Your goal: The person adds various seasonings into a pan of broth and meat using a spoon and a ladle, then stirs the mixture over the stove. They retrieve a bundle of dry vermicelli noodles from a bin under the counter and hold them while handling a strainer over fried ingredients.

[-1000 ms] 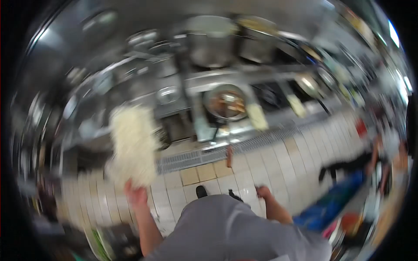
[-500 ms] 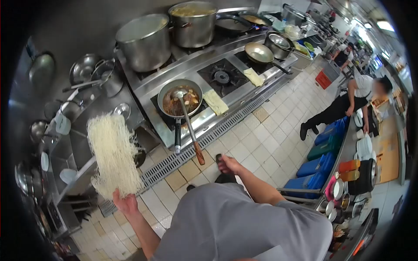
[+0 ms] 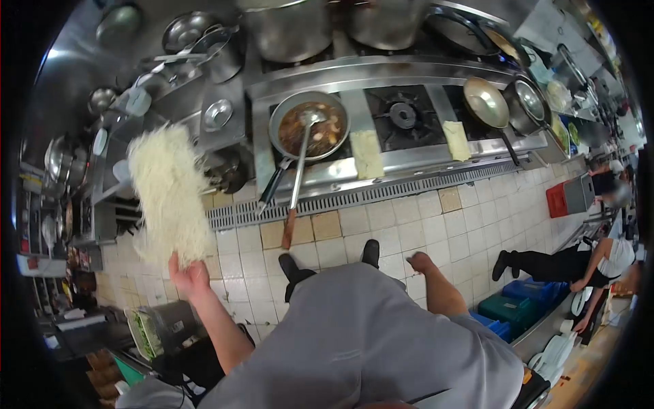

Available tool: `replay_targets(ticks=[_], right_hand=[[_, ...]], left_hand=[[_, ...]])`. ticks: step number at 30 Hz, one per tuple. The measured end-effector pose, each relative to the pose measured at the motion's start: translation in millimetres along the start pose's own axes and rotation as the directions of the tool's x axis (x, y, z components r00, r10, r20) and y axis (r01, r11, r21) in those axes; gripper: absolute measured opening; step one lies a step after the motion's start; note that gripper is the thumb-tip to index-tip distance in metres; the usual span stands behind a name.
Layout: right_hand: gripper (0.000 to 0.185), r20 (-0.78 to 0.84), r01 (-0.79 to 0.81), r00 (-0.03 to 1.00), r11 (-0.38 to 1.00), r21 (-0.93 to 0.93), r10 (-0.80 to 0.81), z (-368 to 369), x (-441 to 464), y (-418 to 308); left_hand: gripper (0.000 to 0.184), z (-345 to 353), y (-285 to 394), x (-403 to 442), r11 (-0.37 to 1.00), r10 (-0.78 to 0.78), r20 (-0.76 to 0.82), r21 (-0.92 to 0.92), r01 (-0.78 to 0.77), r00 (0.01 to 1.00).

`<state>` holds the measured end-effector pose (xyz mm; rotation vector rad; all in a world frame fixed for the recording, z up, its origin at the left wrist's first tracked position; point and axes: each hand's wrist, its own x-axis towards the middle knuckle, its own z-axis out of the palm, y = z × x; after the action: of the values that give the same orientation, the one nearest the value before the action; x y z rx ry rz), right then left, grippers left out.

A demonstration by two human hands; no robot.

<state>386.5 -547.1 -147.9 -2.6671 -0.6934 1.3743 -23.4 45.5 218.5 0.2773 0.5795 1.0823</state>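
Note:
My left hand (image 3: 189, 276) grips the near end of a large pale slab of dried rice vermicelli (image 3: 170, 198), its loose strands fraying at the edges. The slab hangs in the air left of the stove. My right hand (image 3: 421, 262) is over the tiled floor, fingers curled in, and nothing shows in it. A frying pan (image 3: 276, 126) on the front left burner has brown sauce with pale pieces in it. A ladle (image 3: 298, 174) rests in the pan, its wooden handle pointing toward me.
Folded cloths (image 3: 368, 155) lie on the stove's front edge beside a bare burner (image 3: 403, 116). Large stockpots (image 3: 289, 34) stand behind. Another pan (image 3: 486, 102) sits at right, its handle sticking out. A floor drain (image 3: 409, 187) runs along the stove. A co-worker (image 3: 593, 262) bends over the right counter.
My view has turned, so the stove appears higher and more level. The vermicelli stays in my left hand. My right hand now appears farther right, still curled.

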Motion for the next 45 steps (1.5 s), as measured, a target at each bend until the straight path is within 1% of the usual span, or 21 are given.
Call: replay_targets(ticks=[1, 2, 3, 4, 7, 8, 11, 13, 14, 15, 18, 21, 24, 26, 28, 30, 33, 35, 38, 39, 45], right_hand=[[0.048, 0.047, -0.144, 0.989, 0.977, 0.157, 0.139, -14, -9, 14], [0.048, 0.117, -0.302, 0.953, 0.903, 0.307, 0.279, -27, -34, 37], [0.049, 0.198, -0.451, 0.892, 0.775, 0.443, 0.406, -38, -55, 67], [0.050, 0.198, -0.495, 0.859, 0.666, 0.558, 0.472, -49, -68, 89], [0.058, 0.268, -0.504, 0.770, 0.294, 0.812, 0.578, -78, -67, 123], [0.056, 0.178, -0.339, 0.818, 0.208, 0.917, 0.547, -86, -49, 133], [0.047, -0.140, 0.223, 0.849, -0.103, 0.969, 0.510, -164, -26, 114], [0.041, -0.230, 0.404, 0.846, -0.297, 0.865, 0.481, -269, -46, 73], [0.042, -0.363, 0.469, 0.874, -0.361, 0.806, 0.323, -314, -46, 84], [0.044, -0.487, 0.501, 0.860, -0.442, 0.744, 0.154, -354, -46, 91], [0.049, -0.609, 0.538, 0.789, -0.568, 0.623, 0.079, -494, -79, 86], [0.061, -0.689, 0.653, 0.711, -0.495, 0.573, 0.140, -613, -58, 120], [0.082, -0.678, 0.657, 0.717, -0.482, 0.580, 0.161, -716, -8, 151], [0.103, -0.627, 0.662, 0.741, -0.418, 0.622, 0.240, -773, 38, 172], [0.103, -0.589, 0.667, 0.743, -0.422, 0.614, 0.318, -819, 69, 188], [0.095, -0.571, 0.631, 0.763, -0.540, 0.557, 0.304, -862, 93, 203], [0.073, -0.565, 0.549, 0.788, -0.697, 0.462, 0.245, -896, 115, 215], [0.062, -0.552, 0.399, 0.828, -0.790, 0.465, 0.093, -916, 152, 242], [0.032, -0.514, 0.155, 0.831, -0.797, 0.584, -0.214, -940, 195, 268], [0.027, -0.590, 0.328, 0.802, -0.755, 0.568, -0.096, -936, 166, 241], [0.019, -0.540, 0.484, 0.841, -0.480, 0.732, 0.025, -929, 123, 248]], left_hand=[[0.045, -19, 3, 0, 0.997, -0.049, 0.100, -0.049, 0.054, 0.994], [0.046, -12, -5, -3, 0.997, 0.073, -0.040, 0.003, -0.073, 0.997], [0.048, -43, 9, 4, 0.999, -0.016, -0.052, 0.031, 0.017, 0.999], [0.049, 11, -19, -26, 0.995, 0.100, -0.091, 0.007, -0.100, 0.991], [0.047, -117, 27, 30, 0.993, -0.067, 0.210, -0.079, 0.086, 0.975], [0.046, -41, -13, -2, 0.975, 0.179, -0.113, -0.113, -0.192, 0.977], [0.048, -42, -8, 13, 0.937, 0.231, -0.124, -0.237, -0.255, 0.965], [0.049, -66, -10, 23, 0.926, 0.242, -0.139, -0.264, -0.271, 0.960], [0.049, -84, -2, 37, 0.927, 0.242, -0.105, -0.269, -0.262, 0.964], [0.048, -91, 2, 39, 0.928, 0.251, -0.071, -0.266, -0.260, 0.966], [0.048, -49, -31, 16, 0.854, 0.376, -0.209, -0.299, -0.425, 0.903], [0.050, 3, -82, -32, 0.814, 0.450, -0.284, -0.261, -0.520, 0.847], [0.069, 104, -188, -100, 0.601, 0.732, -0.329, -0.101, -0.793, 0.597], [0.066, 32, -218, -102, 0.348, 0.903, 0.119, 0.361, -0.865, 0.413], [0.068, 0, -240, -134, -0.267, 0.775, 0.602, 0.585, -0.766, 0.190], [0.068, -64, -244, -142, -0.370, 0.823, 0.553, 0.696, -0.616, 0.131], [0.063, 43, -331, -206, -0.066, 0.900, 0.374, 0.626, -0.777, 0.225], [0.058, 8, -335, -216, -0.190, 0.872, 0.418, 0.769, -0.610, 0.256], [0.058, 33, -359, -243, 0.037, 0.936, 0.218, 0.721, -0.692, 0.277], [0.057, 41, -363, -249, 0.086, 0.943, 0.174, 0.696, -0.713, 0.284], [0.056, 85, -373, -224, 0.220, 0.930, 0.112, 0.593, -0.774, 0.350]])
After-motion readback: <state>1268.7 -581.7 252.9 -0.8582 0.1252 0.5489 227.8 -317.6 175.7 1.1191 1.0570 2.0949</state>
